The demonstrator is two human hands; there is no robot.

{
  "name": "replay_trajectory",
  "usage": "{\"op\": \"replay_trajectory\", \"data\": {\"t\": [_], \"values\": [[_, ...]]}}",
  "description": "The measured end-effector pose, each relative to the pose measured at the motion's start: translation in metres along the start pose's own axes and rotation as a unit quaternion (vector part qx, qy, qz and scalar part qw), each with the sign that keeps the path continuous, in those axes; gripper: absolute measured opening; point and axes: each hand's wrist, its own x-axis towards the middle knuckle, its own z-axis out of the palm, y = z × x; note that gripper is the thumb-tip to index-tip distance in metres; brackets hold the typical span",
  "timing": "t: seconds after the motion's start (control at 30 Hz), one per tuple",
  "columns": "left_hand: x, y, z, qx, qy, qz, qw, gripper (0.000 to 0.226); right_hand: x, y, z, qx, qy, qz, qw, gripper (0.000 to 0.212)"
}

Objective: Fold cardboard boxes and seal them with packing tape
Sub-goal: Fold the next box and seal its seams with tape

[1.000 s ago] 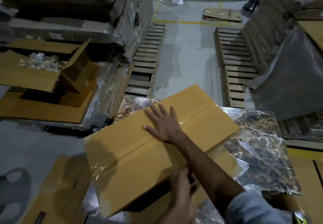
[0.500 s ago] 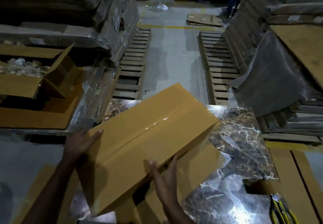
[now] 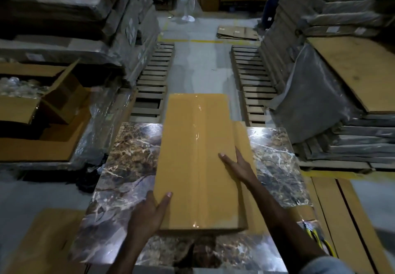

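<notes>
Long tan cardboard box point(image 3: 181, 167) lies flat, lengthwise, on the marble-patterned surface point(image 3: 128, 156). A glossy clear tape strip point(image 3: 197, 135) runs along its centre seam. Left hand point(image 3: 147, 211) and right hand point(image 3: 239, 167) flank the box: each grip apart, fingers straight, thumb on top.

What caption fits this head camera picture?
Left hand and right hand steady a taped cardboard box at a marbled table.

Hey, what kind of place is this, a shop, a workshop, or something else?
Most likely a warehouse packing area: wooden pallets line a concrete aisle, plastic-wrapped stacks stand on both sides, and a taped cardboard box is being handled on a marble-patterned table.
</notes>
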Motion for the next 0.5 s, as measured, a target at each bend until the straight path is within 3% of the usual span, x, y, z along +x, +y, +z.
{"op": "replay_trajectory", "data": {"t": [0.07,0.2,0.27,0.33,0.4,0.5], "values": [[-0.014,0.007,0.024,-0.001,0.0,-0.006,1.0,0.092,-0.006,0.011,-0.012,0.002,0.0,0.028,1.0,0.084],[-0.021,-0.001,0.045,-0.062,0.018,-0.016,0.998,0.104,-0.03,0.032,-0.02,0.021,-0.014,0.017,1.0,0.071],[-0.026,0.002,0.048,-0.07,0.028,-0.004,0.997,0.097,-0.038,0.044,-0.022,0.034,-0.027,0.022,0.999,0.074],[-0.039,0.015,0.052,-0.029,0.083,0.023,0.996,0.089,-0.045,0.058,-0.029,0.03,-0.038,0.027,0.998,0.081],[-0.052,0.031,0.06,0.046,0.183,0.077,0.979,0.084,-0.051,0.075,-0.041,0.026,-0.021,0.014,0.999,0.073],[-0.072,0.063,0.083,0.064,0.271,0.19,0.941,0.064,-0.061,0.109,-0.069,0.036,0.1,-0.038,0.994,0.047]]}}
